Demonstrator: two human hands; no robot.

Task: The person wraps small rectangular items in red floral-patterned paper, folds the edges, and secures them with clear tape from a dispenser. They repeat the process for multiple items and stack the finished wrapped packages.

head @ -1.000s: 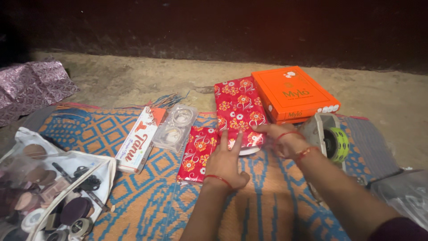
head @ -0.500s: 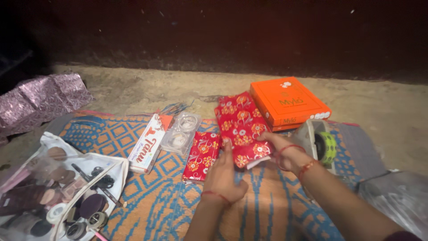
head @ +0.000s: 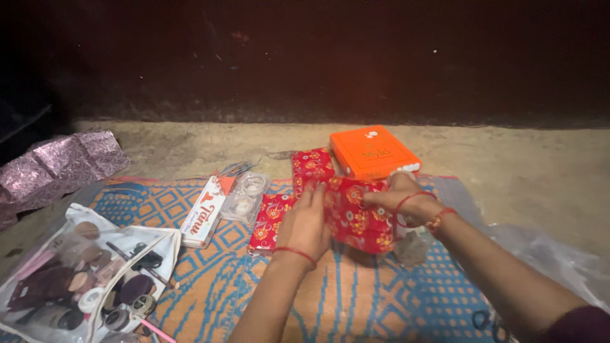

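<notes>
A person is sitting over an orange and blue mat [head: 210,279] that is covering the near ground. At far left a crumpled purple wrap [head: 57,166] is lying. A clear pouch [head: 89,279] of cosmetics is sitting near left. An orange box [head: 375,151] is resting far of centre. Both hands are gripping a red floral cloth [head: 356,219] mid-mat: the left hand [head: 306,222] is pinching its left edge, the right hand [head: 401,200] is grasping its top right
</notes>
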